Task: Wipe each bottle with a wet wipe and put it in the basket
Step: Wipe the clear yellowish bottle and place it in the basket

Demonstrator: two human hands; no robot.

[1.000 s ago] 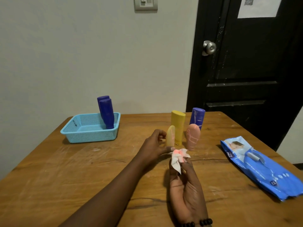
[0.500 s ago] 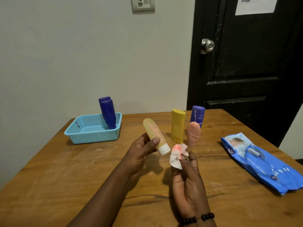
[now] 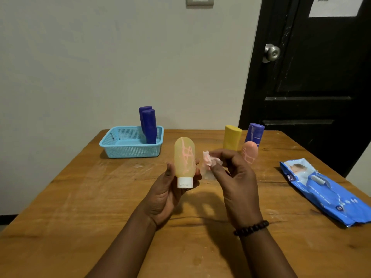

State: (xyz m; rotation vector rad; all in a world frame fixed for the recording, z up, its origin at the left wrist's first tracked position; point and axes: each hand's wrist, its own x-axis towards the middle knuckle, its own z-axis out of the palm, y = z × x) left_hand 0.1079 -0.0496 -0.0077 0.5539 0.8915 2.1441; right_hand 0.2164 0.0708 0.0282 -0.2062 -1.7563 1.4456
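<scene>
One head-worn view, forward and down over the table (image 3: 80, 197), close above both hands.

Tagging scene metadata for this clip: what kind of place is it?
Most likely a room in a home, not a lab or workshop. Signs: a plain wooden table pushed against a painted wall, a black panelled door with a round metal knob, and a wall switch plate above.

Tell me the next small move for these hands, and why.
Probably bring the right hand with its crumpled wet wipe onto the pale yellow bottle. The left hand holds that bottle cap-down, pink marks show on it, and the wipe sits just beside it, not touching.
</scene>
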